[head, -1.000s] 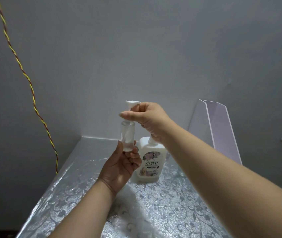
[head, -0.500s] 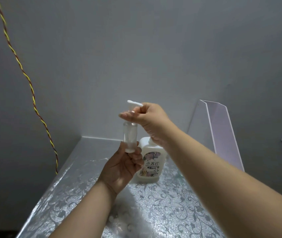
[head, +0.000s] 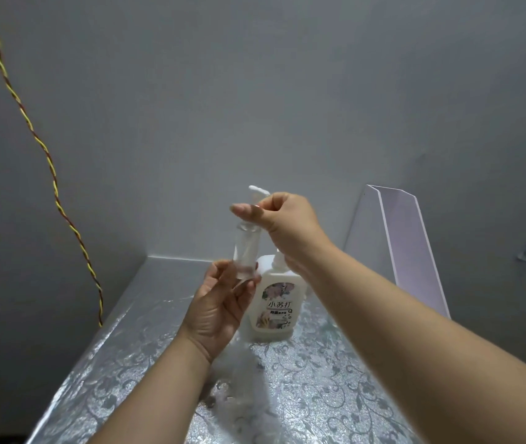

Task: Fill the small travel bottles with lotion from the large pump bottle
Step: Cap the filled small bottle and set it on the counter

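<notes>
Head view. Change over the last second: white pump cap (head: pixel 258 191) on small travel bottle (head: pixel 246 251) had turned. Its nozzle went from a blocky end-on look to a thin flat edge pointing left. Right grip (head: pixel 284 219) was pinched on that cap from the side, forefinger laid across the neck. Left grip (head: pixel 220 302) had loosened. A second ago it was wrapped round the base; now only thumb and fingertips pinched the bottom end. Bottle sat slightly higher against the wall than before.

Reading: cap was most likely being unscrewed, so filling had not started. Could not tell whether the cap was already free of the neck; the forefinger hid the joint.

Bottle itself: clear, slim, upright, held in the air above the desk (head: pixel 319 379), just left of large pump bottle (head: pixel 276 306). Looked empty or nearly so, though its transparency left that unsure. Large pump bottle stood on the desk, white, flowered label facing the camera, its pump head hidden behind the right wrist.
</notes>
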`<move>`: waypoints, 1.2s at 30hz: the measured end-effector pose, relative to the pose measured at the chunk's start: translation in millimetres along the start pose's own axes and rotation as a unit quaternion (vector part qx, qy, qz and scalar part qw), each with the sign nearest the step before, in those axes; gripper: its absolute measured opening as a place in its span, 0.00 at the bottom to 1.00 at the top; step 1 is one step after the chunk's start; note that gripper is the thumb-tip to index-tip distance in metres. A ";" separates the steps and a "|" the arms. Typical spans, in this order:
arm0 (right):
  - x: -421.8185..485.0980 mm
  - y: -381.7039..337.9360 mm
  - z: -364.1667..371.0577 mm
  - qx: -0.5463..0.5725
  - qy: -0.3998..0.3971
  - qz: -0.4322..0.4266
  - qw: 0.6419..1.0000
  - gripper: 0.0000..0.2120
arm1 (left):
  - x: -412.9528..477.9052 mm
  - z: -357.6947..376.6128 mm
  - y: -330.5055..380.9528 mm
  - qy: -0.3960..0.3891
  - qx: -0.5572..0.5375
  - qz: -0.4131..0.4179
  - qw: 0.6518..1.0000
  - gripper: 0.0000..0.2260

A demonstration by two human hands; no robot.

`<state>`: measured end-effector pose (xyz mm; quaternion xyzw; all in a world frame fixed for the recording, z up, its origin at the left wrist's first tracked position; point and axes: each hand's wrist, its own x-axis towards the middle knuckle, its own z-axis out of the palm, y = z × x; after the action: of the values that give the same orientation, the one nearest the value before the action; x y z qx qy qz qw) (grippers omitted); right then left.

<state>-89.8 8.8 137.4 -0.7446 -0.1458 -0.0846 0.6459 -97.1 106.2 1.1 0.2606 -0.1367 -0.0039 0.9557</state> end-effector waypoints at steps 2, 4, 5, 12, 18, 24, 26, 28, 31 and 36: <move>0.1 3.8 0.4 -0.004 0.002 -0.005 1.000 0.18 | 1.2 0.0 -0.9 0.012 0.018 0.035 0.999 0.34; 0.3 5.2 -0.4 0.001 0.010 -0.009 1.000 0.17 | 1.5 -0.5 0.5 0.009 0.003 0.014 1.000 0.36; 0.2 4.7 -1.2 0.003 0.007 -0.009 1.000 0.16 | 0.5 -0.4 1.5 -0.001 -0.019 -0.019 1.000 0.37; 1.4 11.3 -1.0 -0.020 0.008 -0.026 0.999 0.19 | 1.9 3.6 -1.2 0.042 0.051 0.052 0.996 0.36; 2.3 9.8 -6.2 -0.036 -0.027 -0.030 0.999 0.13 | -0.5 0.0 0.7 0.032 0.039 0.027 0.998 0.34; 3.3 -1.2 -14.6 -0.112 -0.106 -0.008 0.988 0.15 | -3.0 0.4 -0.2 -0.015 0.019 -0.035 0.999 0.32; 2.9 0.5 -13.5 -0.112 -0.094 -0.003 0.989 0.10 | -2.9 -0.3 -1.9 -0.020 0.041 -0.019 0.999 0.33; -0.4 3.7 -10.8 -0.107 -0.077 -0.008 0.991 0.08 | -3.2 0.2 -3.9 -0.019 0.064 0.004 0.998 0.33; -5.4 8.5 -8.4 -0.118 -0.036 -0.017 0.992 0.13 | -3.1 2.5 -7.7 -0.009 0.101 0.037 0.994 0.31; -5.9 13.0 -15.4 -0.116 -0.013 -0.017 0.993 0.16 | -4.0 4.6 -10.8 -0.009 0.154 0.055 0.987 0.32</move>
<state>-90.2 -8.6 125.7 -0.8130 -0.1557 -0.1025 0.5516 -101.4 94.9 -1.5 0.3965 -0.1584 0.0675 0.9018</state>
